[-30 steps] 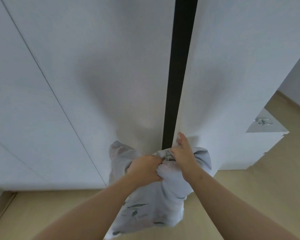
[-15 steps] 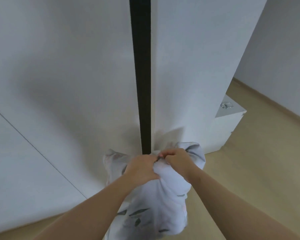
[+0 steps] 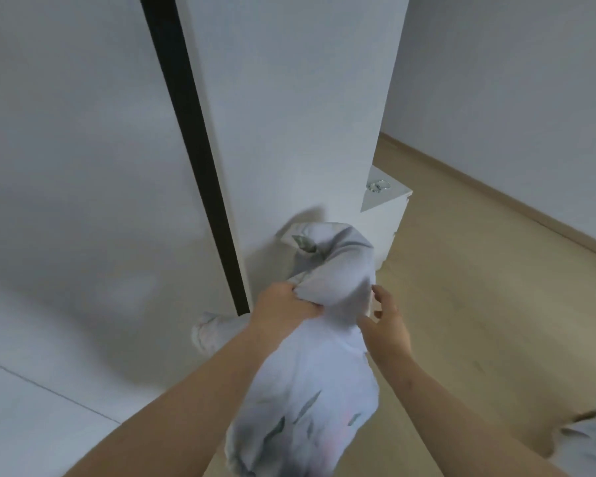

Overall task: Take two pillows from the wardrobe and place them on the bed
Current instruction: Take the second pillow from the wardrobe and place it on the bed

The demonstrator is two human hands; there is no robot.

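A white pillow (image 3: 303,404) with a faint grey leaf print hangs in front of me, bunched at its top. My left hand (image 3: 283,309) is clenched on the gathered top edge and carries it. My right hand (image 3: 386,327) is beside the pillow's right side with fingers spread, touching or just off the fabric. The white wardrobe (image 3: 289,115) stands right behind, its doors shut with a dark vertical gap (image 3: 193,149) between them. A patch of similar leaf-print fabric (image 3: 585,438) shows at the bottom right corner; I cannot tell what it is.
A low white cabinet (image 3: 387,215) with small metal items (image 3: 379,185) on top stands beside the wardrobe's right end. Light wooden floor (image 3: 479,304) stretches to the right, bounded by a white wall (image 3: 513,80) with a skirting board.
My view has swung to the right, showing more floor. My right hand has let go of the pillow's top and opened; the left hand still grips it.
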